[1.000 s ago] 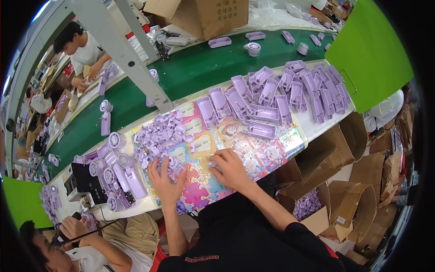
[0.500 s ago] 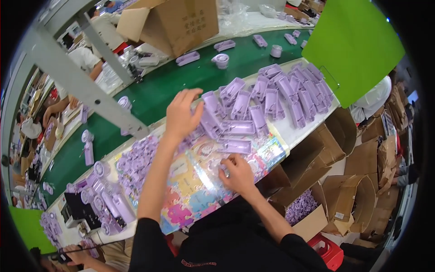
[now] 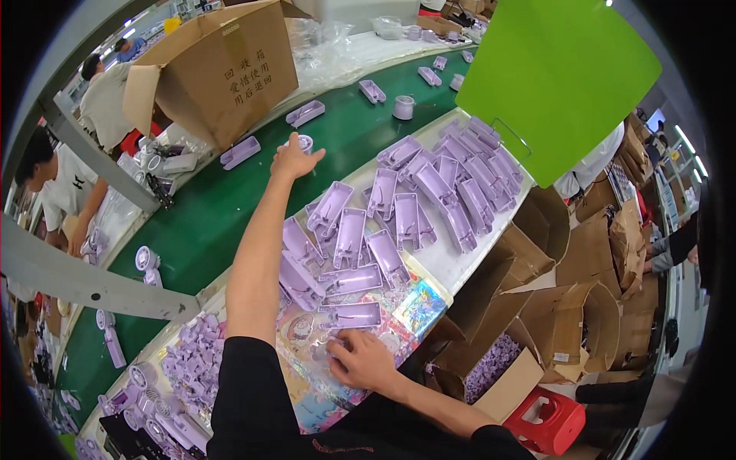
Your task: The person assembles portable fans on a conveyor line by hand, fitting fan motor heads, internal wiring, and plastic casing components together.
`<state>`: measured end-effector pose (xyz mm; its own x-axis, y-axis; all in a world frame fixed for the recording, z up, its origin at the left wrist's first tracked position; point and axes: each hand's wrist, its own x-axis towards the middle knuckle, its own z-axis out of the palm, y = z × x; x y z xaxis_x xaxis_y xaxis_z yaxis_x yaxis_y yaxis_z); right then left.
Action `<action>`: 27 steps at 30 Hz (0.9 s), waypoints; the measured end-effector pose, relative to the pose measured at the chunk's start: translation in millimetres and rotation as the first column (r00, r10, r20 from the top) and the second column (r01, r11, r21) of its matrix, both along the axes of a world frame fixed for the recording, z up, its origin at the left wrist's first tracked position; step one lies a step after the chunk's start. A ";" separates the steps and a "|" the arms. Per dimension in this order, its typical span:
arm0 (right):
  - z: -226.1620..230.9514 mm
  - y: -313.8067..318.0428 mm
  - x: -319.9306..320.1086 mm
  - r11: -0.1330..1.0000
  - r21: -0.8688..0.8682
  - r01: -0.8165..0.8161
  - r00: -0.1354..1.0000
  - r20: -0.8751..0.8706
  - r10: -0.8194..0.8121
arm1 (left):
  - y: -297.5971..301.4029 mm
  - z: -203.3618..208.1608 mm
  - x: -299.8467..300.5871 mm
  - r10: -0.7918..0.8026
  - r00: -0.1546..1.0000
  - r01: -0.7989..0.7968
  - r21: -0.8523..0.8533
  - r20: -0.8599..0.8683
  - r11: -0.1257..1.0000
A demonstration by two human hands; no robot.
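My left hand reaches out over the green conveyor belt, thumb and fingers spread at a round light-purple part. The hand partly hides that part, and a firm hold on it does not show. Close to me, my right hand rests low over the colourful patterned mat with its fingers curled; what they hold, if anything, is hidden. Just beyond it lies a long light-purple plastic housing half, with another housing half behind it. A large heap of such housings spreads away to the right.
Small purple pieces are heaped on the left, near assembled handheld devices. The green belt carries more parts. A grey metal frame, cardboard box, green panel, open cartons and red stool surround the bench. Co-workers sit across.
My left hand has moved from beside the housing heap out over the belt to the round part. The right hand stays low over the mat. The view has shifted to the right.
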<state>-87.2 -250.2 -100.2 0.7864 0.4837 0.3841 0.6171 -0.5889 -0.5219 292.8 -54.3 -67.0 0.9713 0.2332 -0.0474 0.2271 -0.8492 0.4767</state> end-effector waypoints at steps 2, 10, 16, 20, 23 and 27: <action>2.5 0.1 -0.5 1.000 -0.011 -0.007 1.000 0.010 0.007 | -0.9 -5.8 1.1 0.011 0.999 -0.008 -0.061 0.052 0.998; -1.2 3.2 -7.9 1.000 0.015 -0.004 0.999 -0.043 0.004 | 15.8 22.8 -48.6 0.038 0.960 -0.036 -0.014 0.278 0.999; -5.4 5.1 -7.4 0.992 0.117 0.046 0.998 0.030 -0.049 | 39.9 98.1 -181.0 0.085 0.805 0.051 -0.211 0.587 0.976; -13.6 -1.6 -7.9 0.976 0.212 0.048 0.992 0.105 -0.071 | 34.6 96.3 -299.3 0.046 0.740 0.245 -0.332 0.672 0.911; -24.3 -10.8 -8.3 0.933 0.344 0.104 0.995 -0.033 -0.099 | 18.3 85.8 -388.9 -0.044 0.819 0.162 -0.157 0.572 0.974; -0.8 -3.2 -16.5 0.726 0.529 0.440 0.768 -0.640 0.000 | 7.1 44.7 -473.3 -0.153 0.895 0.219 -0.113 0.418 0.969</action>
<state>-103.6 -253.4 -101.0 0.9956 0.0872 -0.0334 -0.0274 -0.0682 -0.9973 -180.6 -47.2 -22.3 0.9390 0.0678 0.3372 -0.1676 -0.7660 0.6206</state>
